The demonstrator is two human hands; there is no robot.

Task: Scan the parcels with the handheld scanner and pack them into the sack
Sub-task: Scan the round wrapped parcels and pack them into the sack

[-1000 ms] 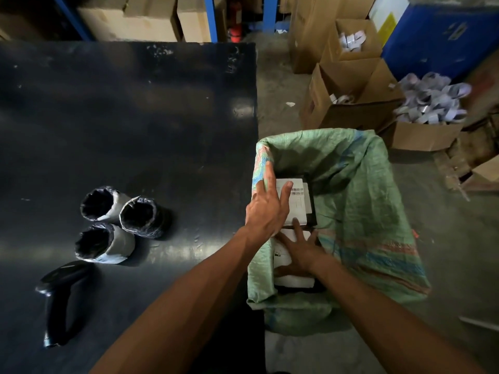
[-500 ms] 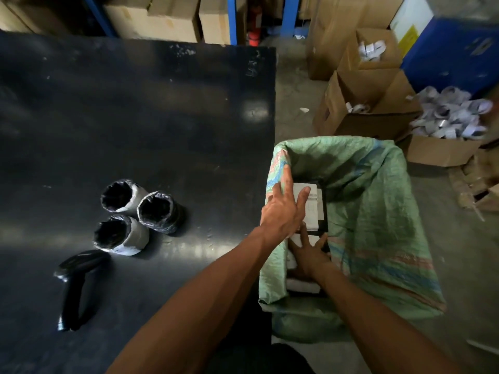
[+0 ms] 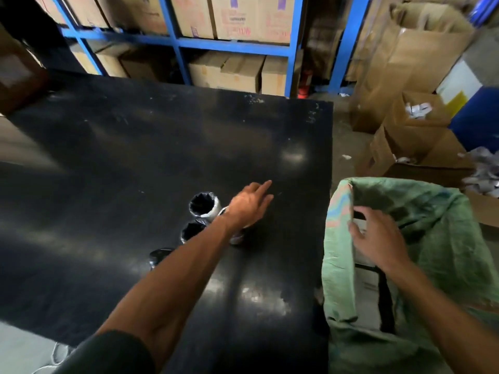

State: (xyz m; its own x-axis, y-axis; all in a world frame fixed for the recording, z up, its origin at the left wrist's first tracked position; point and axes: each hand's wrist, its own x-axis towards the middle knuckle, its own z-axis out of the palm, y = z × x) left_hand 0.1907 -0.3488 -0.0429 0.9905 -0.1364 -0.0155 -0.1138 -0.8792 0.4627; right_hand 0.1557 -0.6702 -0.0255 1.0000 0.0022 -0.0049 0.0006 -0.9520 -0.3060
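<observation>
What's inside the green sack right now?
The green sack holds white-labelled parcels stacked against its near wall, with a black band showing. The right hand rests over the upper one, hiding most of it. Anything deeper is covered.

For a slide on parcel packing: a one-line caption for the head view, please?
Left hand reaches over wrapped parcels on the black table; right hand at the green sack.
</observation>
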